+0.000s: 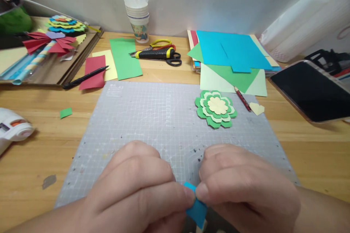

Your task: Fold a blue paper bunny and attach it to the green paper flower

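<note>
Biggest first: the wooden desk (pixel 290 156), running back to the pale wall (pixel 197 3). Over its middle lies the gridded grey cutting mat (pixel 147 116), likely there to spare the wood from cuts. Now the left hand (pixel 136 185) and the right hand (pixel 246 182), both over the mat toward the desk's near edge, fingers curled in, each thumb and forefinger drawn together. Near the back edge, right of centre, a blue paper sheet (pixel 232 49) tops a stack of coloured papers (pixel 193 38), seemingly parked there out of the way. Next down, the layered paper flower (pixel 217 106), green with a cream centre, sits on the mat toward the desk's right edge, probably set beyond the knuckles so it isn't crushed. Beside it, a dark red pencil (pixel 242 99) lies slanted. And smallest, low between the hands: a blue paper strip (pixel 199 215), pinched by both, presumably because so slight a piece needs steadying from two sides. Folded or flat? I can't tell.
</note>
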